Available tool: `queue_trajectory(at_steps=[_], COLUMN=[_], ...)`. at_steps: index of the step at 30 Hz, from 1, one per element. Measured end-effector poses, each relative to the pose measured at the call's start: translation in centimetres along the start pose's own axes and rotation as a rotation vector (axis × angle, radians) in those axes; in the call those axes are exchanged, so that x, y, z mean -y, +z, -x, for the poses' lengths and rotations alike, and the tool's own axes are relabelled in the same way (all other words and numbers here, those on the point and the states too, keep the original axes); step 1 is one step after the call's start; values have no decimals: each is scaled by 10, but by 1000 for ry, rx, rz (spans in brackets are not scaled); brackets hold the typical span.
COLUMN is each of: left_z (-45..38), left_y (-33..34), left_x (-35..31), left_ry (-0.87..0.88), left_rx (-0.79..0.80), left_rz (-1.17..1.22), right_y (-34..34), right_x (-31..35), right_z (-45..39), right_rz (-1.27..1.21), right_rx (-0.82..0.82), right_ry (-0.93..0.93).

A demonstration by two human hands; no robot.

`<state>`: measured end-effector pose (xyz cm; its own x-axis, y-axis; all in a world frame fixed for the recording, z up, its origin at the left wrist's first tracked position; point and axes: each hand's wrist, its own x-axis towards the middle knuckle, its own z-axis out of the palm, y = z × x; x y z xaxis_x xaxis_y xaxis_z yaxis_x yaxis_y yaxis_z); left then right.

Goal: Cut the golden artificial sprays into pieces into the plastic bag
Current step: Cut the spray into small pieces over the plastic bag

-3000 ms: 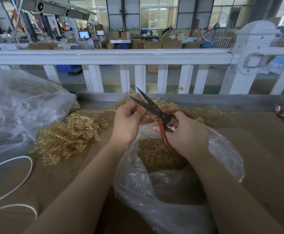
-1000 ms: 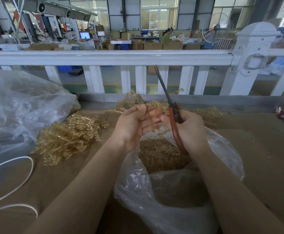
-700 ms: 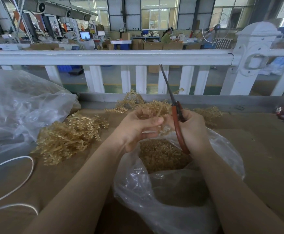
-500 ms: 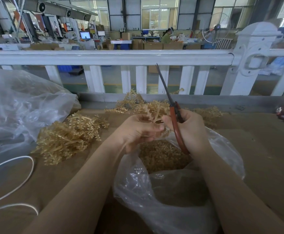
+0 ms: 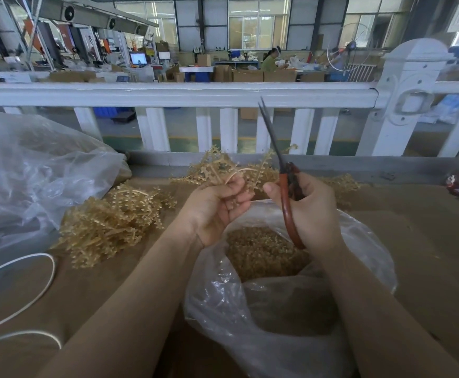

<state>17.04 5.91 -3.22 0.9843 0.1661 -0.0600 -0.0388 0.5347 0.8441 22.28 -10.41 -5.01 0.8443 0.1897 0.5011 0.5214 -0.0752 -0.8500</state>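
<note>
While L hand [image 5: 217, 208] grips spray [image 5: 222, 170], R hand [image 5: 310, 211] holds scissors [image 5: 287, 192] above bag [image 5: 364, 241].

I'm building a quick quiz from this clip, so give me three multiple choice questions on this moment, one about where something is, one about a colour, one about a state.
1. Where does the loose pile of golden sprays lie?
A. Left of the open plastic bag
B. Inside the open bag
C. On the white railing

2. What colour are the scissors' handles?
A. Blue
B. Red-brown
C. White

3. How do the scissors stand?
A. Lying flat on the table
B. Blades wide apart across a stem
C. Blades nearly together, pointing up

Answers: 1 A, the pile sits on the brown surface left of the plastic bag. 2 B, the red-brown loop shows in the right hand. 3 C, the tips rise before the railing, while the left hand holds a spray.
</note>
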Motion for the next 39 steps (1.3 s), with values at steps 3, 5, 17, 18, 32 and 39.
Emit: queue_trajectory(at_steps=[3,5,17,18,32,39], left_z=[-1,-1,2,1,-3,-2], left_y=[3,2,3,2,1,2], left_x=[1,0,-5,-4,0,-1], left_ry=[65,108,145,143,280,407], left_rx=[-37,-71,-12,-13,-165,-188], left_rz=[25,36,185,195,118,61], right_y=[3,4,3,3,2,3], right_x=[-3,-8,-17,-17,-14,-14], right_z=[0,0,-6,-6,-2,1], right_rz=[161,261,561,566,502,679], right_rx=[80,144,190,194,141,205], right_ry=[13,67,163,163,77,34])
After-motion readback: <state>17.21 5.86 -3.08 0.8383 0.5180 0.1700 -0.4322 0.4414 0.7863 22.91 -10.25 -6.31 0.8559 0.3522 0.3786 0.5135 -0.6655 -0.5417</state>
